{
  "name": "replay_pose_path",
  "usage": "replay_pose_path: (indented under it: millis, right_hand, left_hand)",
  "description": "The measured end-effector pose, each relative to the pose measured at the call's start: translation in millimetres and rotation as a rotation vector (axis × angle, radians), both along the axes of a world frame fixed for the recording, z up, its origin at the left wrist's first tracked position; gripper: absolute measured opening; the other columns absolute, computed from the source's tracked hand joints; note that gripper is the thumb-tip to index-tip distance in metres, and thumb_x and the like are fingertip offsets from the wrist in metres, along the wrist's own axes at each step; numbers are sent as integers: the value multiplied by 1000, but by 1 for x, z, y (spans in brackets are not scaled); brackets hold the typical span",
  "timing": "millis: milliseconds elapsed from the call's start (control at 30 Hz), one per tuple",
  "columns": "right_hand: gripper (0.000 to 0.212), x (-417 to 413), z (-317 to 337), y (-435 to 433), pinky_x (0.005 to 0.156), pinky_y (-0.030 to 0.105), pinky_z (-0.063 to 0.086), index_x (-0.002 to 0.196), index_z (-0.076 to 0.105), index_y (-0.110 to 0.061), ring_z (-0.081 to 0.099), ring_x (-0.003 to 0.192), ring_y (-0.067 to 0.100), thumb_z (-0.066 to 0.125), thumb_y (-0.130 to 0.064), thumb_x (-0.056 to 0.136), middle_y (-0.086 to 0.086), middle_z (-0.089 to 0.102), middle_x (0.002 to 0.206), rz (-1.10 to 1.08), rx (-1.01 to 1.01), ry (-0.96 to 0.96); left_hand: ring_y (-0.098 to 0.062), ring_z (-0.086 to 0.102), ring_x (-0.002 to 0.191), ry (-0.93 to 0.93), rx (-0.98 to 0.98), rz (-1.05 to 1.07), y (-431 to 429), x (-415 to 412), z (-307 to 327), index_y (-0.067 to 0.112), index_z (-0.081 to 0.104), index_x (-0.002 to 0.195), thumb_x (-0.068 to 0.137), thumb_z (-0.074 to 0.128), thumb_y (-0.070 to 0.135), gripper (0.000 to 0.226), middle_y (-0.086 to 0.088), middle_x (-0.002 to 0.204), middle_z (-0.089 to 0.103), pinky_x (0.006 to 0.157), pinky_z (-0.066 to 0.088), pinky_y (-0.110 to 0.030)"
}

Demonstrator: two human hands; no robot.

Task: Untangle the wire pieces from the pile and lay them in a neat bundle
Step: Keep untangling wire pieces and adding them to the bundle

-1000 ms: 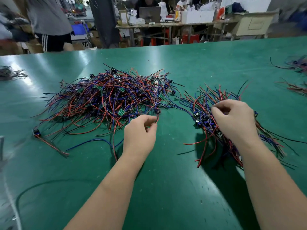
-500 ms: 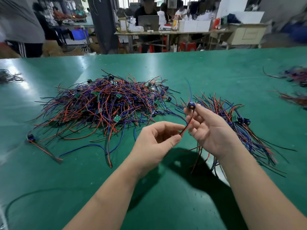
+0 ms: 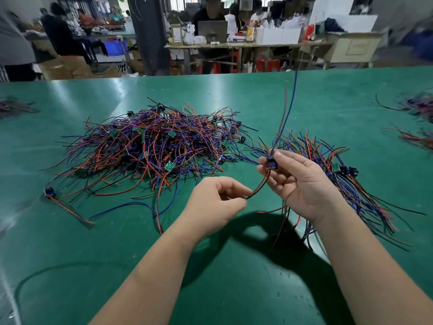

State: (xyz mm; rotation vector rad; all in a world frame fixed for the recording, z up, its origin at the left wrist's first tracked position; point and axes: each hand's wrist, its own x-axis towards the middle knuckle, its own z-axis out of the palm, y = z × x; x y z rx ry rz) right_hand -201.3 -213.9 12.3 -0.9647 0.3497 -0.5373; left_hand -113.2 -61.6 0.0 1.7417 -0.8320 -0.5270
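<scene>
We see the left hand curled, thumb and finger pinching the low end of one wire piece. The right hand, palm up, pinches the small blue block on that same piece, above the green table. Its red and blue tails now stick up higher than before. The big messy pile lies on the left, the bundle under the right hand.
</scene>
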Motion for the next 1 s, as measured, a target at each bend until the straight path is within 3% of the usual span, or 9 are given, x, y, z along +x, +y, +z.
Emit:
replay_pose_path:
  millis: [133,233,300,367,467,567,700,833,1000]
  right_hand:
    - [14,1,-6,-1,57,23,57,83,63,-6,72,67,23,66,-11,70,12,72,74,-29,-95,65]
    - [3,2,-11,-1,57,25,58,80,62,-3,71,65,24,64,-4,82,12,70,70,-68,-108,142]
    - [5,2,-13,0,56,27,59,78,62,0,71,64,26,64,-3,82,11,67,68,-74,-100,202]
    - [8,4,-13,4,53,28,58,77,61,1,71,63,28,68,-4,76,10,65,64,-61,-66,229]
    - [16,8,-13,12,54,29,58,76,63,-1,70,61,27,70,-9,65,11,66,65,-1,16,234]
    - [9,13,-16,22,55,22,56,68,73,-7,67,57,15,70,-13,63,9,70,68,91,74,244]
    - [12,13,-17,26,52,15,46,66,76,-9,60,55,7,70,-19,62,4,70,68,122,37,250]
    - [7,9,-13,21,47,15,41,75,66,-2,58,56,10,69,-8,78,3,65,62,-49,-148,319]
    - [6,-11,3,-17,48,11,46,88,63,2,61,50,4,64,-4,85,5,65,68,-360,38,238]
  left_hand:
    - [6,43,40,-235,97,103,4,3,-2,31,74,76,76,64,8,25,26,48,57,45,29,-4]
    - [11,47,46,-305,182,117,4,1,-2,31,75,78,75,63,13,22,22,54,59,47,30,-3]
    - [11,53,62,-436,317,131,6,0,-4,33,73,88,77,62,26,17,17,80,67,65,39,-10]
    - [-4,58,94,-712,455,203,6,-1,-6,36,68,103,78,58,48,30,12,102,68,91,34,-28]
    - [-10,58,106,-801,370,242,1,-11,-4,35,66,112,72,54,71,55,12,107,69,103,22,-34]
    - [-17,66,90,-845,156,237,-3,-18,-3,26,71,105,72,61,56,46,6,93,73,96,34,-35]
    - [-27,67,78,-797,68,229,-1,-14,-8,12,75,97,75,74,26,25,-5,84,73,76,53,-39]
    - [-26,63,74,-719,65,219,-4,-16,-7,13,75,89,78,73,25,16,-5,78,70,70,51,-40]
    - [-23,62,70,-683,17,212,-3,-17,-7,14,76,83,75,73,22,11,-2,74,70,67,52,-38]
